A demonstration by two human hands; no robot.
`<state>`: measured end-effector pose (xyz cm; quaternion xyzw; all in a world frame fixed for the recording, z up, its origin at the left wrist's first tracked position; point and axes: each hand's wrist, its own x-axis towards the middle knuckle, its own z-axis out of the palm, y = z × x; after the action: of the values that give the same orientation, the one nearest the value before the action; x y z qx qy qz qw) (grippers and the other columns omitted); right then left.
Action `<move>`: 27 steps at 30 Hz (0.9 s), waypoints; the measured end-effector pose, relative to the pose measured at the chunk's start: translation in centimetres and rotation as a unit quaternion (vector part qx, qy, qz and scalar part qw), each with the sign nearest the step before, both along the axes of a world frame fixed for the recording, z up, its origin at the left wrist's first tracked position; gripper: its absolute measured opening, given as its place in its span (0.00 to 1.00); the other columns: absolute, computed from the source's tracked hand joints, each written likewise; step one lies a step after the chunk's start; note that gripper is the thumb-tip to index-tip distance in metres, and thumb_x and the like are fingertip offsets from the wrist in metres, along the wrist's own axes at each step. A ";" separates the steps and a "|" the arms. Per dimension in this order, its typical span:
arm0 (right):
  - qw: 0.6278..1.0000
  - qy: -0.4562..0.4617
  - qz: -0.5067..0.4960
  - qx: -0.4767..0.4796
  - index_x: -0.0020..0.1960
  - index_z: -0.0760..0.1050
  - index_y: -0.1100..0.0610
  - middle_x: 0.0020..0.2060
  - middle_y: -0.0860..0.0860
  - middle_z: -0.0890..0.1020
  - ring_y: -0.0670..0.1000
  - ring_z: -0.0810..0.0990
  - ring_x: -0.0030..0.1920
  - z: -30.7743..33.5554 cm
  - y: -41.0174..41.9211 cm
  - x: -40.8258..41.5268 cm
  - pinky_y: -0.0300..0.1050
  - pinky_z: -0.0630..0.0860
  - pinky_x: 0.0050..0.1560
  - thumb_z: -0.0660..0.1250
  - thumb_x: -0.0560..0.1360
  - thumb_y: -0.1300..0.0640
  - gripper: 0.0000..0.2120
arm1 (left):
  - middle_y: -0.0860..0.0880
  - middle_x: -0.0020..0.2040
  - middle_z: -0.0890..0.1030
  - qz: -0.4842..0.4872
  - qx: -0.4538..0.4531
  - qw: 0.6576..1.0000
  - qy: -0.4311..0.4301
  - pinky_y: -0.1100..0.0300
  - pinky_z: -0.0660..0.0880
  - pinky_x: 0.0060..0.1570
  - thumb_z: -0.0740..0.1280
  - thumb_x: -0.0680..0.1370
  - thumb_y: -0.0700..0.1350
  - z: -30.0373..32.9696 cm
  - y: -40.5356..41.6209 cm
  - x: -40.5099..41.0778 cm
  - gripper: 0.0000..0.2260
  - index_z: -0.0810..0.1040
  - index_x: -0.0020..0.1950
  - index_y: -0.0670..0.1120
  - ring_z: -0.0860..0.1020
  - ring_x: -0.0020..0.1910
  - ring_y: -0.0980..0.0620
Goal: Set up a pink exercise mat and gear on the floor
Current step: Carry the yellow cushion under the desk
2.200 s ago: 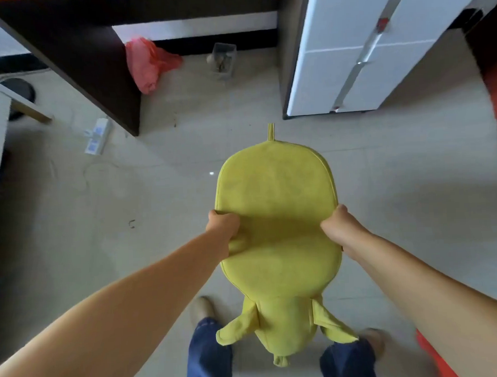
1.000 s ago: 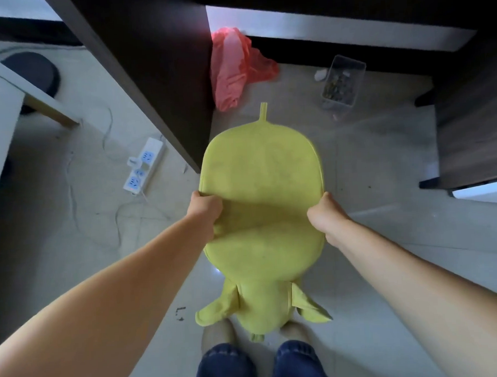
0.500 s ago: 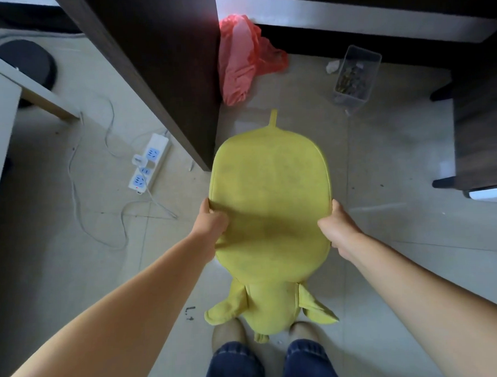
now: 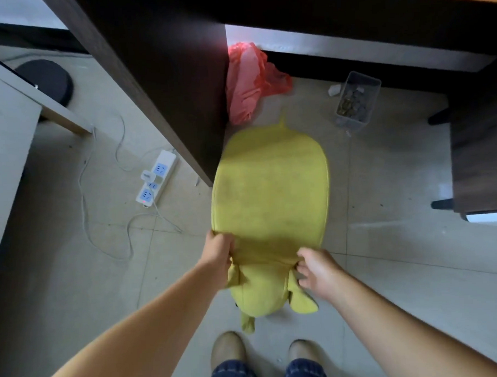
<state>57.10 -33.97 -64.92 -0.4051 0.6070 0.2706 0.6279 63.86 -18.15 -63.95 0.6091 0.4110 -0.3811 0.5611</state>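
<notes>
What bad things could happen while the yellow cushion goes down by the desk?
1. The yellow cushion lies close against the dark desk panel, so its edge might catch or fold there.
2. The white power strip and its loose cord lie on the floor beside the left arm; a foot might snag them.
3. The clear box of small bits stands near the cushion's far end, so a push forward might tip it.
</notes>
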 end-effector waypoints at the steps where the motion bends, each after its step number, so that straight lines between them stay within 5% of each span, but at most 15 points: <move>1: 1.000 -0.006 -0.001 -0.003 0.50 0.70 0.57 0.43 0.55 0.76 0.54 0.75 0.52 0.1 -0.3 1.3 0.46 0.72 0.45 0.55 0.79 0.64 0.06 | 0.48 0.33 0.60 0.005 0.000 1.000 -0.007 0.61 0.55 0.28 0.53 0.68 0.34 0.0 -0.2 1.3 0.10 0.65 0.45 0.45 0.58 0.30 0.52; 4: 0.999 -0.033 -0.014 -0.023 0.42 0.68 0.58 0.37 0.54 0.72 0.53 0.74 0.41 -0.1 -1.6 5.6 0.47 0.70 0.46 0.54 0.78 0.65 0.08 | 0.46 0.47 0.71 0.016 -0.026 0.999 -0.026 0.59 0.69 0.42 0.53 0.70 0.32 -0.1 -1.0 5.2 0.15 0.71 0.51 0.46 0.69 0.43 0.49; 6: 0.997 -0.058 -0.028 -0.040 0.40 0.67 0.59 0.36 0.54 0.70 0.52 0.73 0.37 -0.5 -2.6 8.1 0.45 0.71 0.41 0.54 0.77 0.68 0.10 | 0.47 0.64 0.71 0.016 -0.050 0.998 -0.031 0.56 0.68 0.58 0.55 0.69 0.33 -0.5 -1.5 7.8 0.26 0.69 0.66 0.46 0.71 0.60 0.49; 8: 0.995 -0.079 -0.036 -0.058 0.40 0.67 0.60 0.36 0.55 0.70 0.51 0.73 0.39 -1.0 -3.3 10.2 0.44 0.73 0.46 0.53 0.76 0.70 0.10 | 0.45 0.69 0.70 0.007 -0.068 0.997 -0.044 0.57 0.68 0.63 0.56 0.68 0.34 -0.7 -2.1 10.0 0.25 0.70 0.64 0.46 0.71 0.67 0.47; 14: 0.985 -0.155 -0.059 -0.053 0.43 0.69 0.58 0.38 0.55 0.73 0.53 0.74 0.38 -3.1 -3.0 13.0 0.49 0.75 0.49 0.47 0.73 0.75 0.17 | 0.50 0.46 0.67 0.020 -0.062 0.996 -0.064 0.59 0.66 0.55 0.56 0.72 0.33 -1.2 -2.4 12.6 0.08 0.67 0.42 0.46 0.68 0.44 0.53; 16: 0.984 -0.160 -0.034 -0.063 0.51 0.69 0.55 0.42 0.54 0.74 0.52 0.74 0.38 -2.9 -3.1 12.6 0.46 0.76 0.42 0.49 0.72 0.73 0.18 | 0.48 0.50 0.69 0.014 -0.049 0.996 -0.075 0.60 0.67 0.56 0.55 0.73 0.32 -0.7 -2.2 12.1 0.09 0.70 0.45 0.44 0.71 0.50 0.53; 18: 0.983 -0.158 0.013 -0.088 0.61 0.66 0.49 0.51 0.54 0.74 0.53 0.76 0.44 -1.9 -3.0 11.8 0.44 0.74 0.38 0.52 0.73 0.70 0.23 | 0.43 0.61 0.72 -0.020 -0.028 0.995 -0.097 0.58 0.69 0.61 0.56 0.74 0.33 0.3 -2.0 11.0 0.16 0.73 0.59 0.41 0.71 0.61 0.50; 20: 0.977 -0.134 0.098 -0.135 0.74 0.59 0.48 0.65 0.54 0.71 0.56 0.74 0.61 0.4 -3.1 10.3 0.50 0.77 0.54 0.55 0.75 0.66 0.29 | 0.41 0.69 0.70 -0.103 0.014 0.989 -0.109 0.52 0.70 0.63 0.57 0.75 0.34 2.2 -2.0 9.3 0.26 0.64 0.74 0.44 0.73 0.57 0.49; 21: 0.966 -0.123 0.159 -0.165 0.77 0.55 0.50 0.70 0.55 0.69 0.57 0.71 0.67 2.0 -3.1 9.4 0.50 0.73 0.62 0.57 0.77 0.63 0.30 | 0.42 0.66 0.73 -0.159 0.042 0.981 -0.103 0.54 0.72 0.58 0.58 0.75 0.36 3.3 -2.1 8.2 0.28 0.61 0.76 0.48 0.73 0.50 0.51; 23: 0.921 -0.096 0.309 -0.215 0.78 0.51 0.53 0.73 0.56 0.66 0.58 0.68 0.70 5.5 -3.6 7.5 0.45 0.69 0.63 0.58 0.78 0.60 0.31 | 0.46 0.54 0.74 -0.307 0.115 0.940 -0.099 0.60 0.71 0.42 0.58 0.77 0.38 6.3 -2.7 5.9 0.28 0.60 0.76 0.50 0.70 0.39 0.54; 27: 0.825 -0.045 0.504 -0.250 0.78 0.52 0.59 0.74 0.58 0.65 0.58 0.68 0.71 14.1 -5.5 3.2 0.46 0.68 0.65 0.56 0.79 0.58 0.29 | 0.46 0.59 0.74 -0.546 0.169 0.810 -0.130 0.59 0.72 0.40 0.57 0.77 0.39 14.1 -4.9 1.5 0.20 0.69 0.70 0.46 0.73 0.48 0.48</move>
<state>60.32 -39.45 -50.79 -0.8099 0.3359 0.3697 0.3074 65.39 -23.10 -49.82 0.8622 -0.0077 -0.4664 0.1973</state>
